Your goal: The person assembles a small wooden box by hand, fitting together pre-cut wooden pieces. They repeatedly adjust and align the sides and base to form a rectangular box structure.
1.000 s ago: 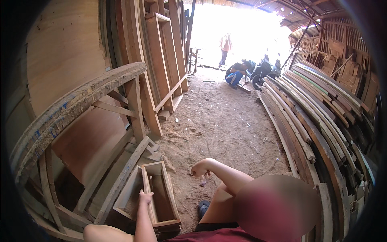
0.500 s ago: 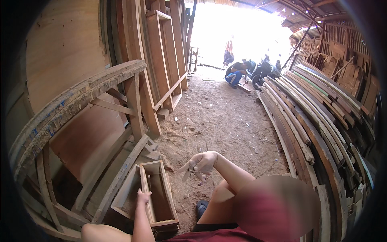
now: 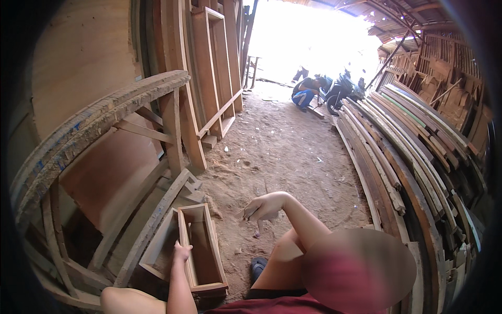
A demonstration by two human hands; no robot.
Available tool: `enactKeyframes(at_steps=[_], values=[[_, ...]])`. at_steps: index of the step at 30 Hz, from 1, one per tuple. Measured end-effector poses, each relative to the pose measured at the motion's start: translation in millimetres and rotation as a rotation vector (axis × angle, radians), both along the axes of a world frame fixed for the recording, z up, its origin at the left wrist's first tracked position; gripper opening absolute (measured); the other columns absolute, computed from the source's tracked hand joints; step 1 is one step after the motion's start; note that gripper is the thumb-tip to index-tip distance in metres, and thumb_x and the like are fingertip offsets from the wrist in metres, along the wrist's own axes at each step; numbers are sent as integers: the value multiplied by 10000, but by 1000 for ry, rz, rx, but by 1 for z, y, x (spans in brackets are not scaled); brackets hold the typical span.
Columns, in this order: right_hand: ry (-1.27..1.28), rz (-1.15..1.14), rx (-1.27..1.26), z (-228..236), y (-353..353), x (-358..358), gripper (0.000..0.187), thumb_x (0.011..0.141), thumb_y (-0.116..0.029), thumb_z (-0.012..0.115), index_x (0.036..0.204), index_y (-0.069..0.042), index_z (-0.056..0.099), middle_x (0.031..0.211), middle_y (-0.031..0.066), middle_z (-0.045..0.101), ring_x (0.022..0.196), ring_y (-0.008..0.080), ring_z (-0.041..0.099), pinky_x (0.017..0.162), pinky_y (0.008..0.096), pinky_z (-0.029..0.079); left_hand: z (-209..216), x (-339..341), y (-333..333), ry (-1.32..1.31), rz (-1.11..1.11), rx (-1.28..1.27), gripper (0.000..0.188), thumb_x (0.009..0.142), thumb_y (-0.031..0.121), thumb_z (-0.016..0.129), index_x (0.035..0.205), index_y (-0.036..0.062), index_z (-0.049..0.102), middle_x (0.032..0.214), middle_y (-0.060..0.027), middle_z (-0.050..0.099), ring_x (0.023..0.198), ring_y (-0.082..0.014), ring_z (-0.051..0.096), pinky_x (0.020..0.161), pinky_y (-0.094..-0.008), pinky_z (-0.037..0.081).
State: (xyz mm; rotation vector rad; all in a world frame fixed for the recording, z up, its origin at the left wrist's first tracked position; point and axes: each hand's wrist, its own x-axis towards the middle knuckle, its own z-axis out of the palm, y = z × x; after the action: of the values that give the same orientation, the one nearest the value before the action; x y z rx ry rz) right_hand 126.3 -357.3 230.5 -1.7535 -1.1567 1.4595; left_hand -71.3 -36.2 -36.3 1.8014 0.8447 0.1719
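Note:
Two open wooden boxes stand side by side on the ground at the lower left. The right one (image 3: 217,248) is longer; the left one (image 3: 157,252) leans out at an angle. My left hand (image 3: 181,251) is closed round their adjoining top edges, thumb toward the right box. My right hand (image 3: 265,206) hangs over the dirt floor, bent down at the wrist, to the right of the boxes. Its fingers point left and down, partly spread, and I see nothing clearly held in them. Beneath it a small purplish bit shows, too small to name.
A rough wooden trestle (image 3: 104,112) fills the left, with plywood (image 3: 83,47) behind. Wooden frames (image 3: 219,63) lean on the wall. Stacked planks (image 3: 402,162) line the right. A person (image 3: 306,94) crouches near a motorcycle (image 3: 340,91) far ahead; another stands in the glare.
My right hand has shifted slightly, its fingers now hanging lower and closer together. My left hand keeps its hold on the boxes. The distant standing person has moved, with only legs distinct now.

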Motion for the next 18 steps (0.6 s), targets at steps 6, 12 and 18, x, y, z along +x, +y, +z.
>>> enactKeyframes(at_steps=[6,12,18], values=[[-435,27,-633,-55,16,21,460,946,-232,482,1366,-53,426,1120,172,628,832,290,702,625,408,573,-14,3,6,10,11,39,726,659,158,720,1310,-34,465,1163,-237,632,1083,-343,618,931,-409,479],[-428,-5,-528,-57,27,23,359,959,-223,465,1283,-68,466,1111,142,646,810,270,701,604,383,560,-5,1,7,37,-27,17,835,649,106,733,1365,-107,359,1145,-255,618,1006,-306,639,876,-378,507],[-423,5,-544,-49,27,21,466,910,-162,457,1357,-34,436,1163,180,632,841,322,701,602,389,571,-11,1,12,20,-19,29,889,639,118,736,1387,-124,322,1146,-255,619,969,-311,646,852,-375,514]])
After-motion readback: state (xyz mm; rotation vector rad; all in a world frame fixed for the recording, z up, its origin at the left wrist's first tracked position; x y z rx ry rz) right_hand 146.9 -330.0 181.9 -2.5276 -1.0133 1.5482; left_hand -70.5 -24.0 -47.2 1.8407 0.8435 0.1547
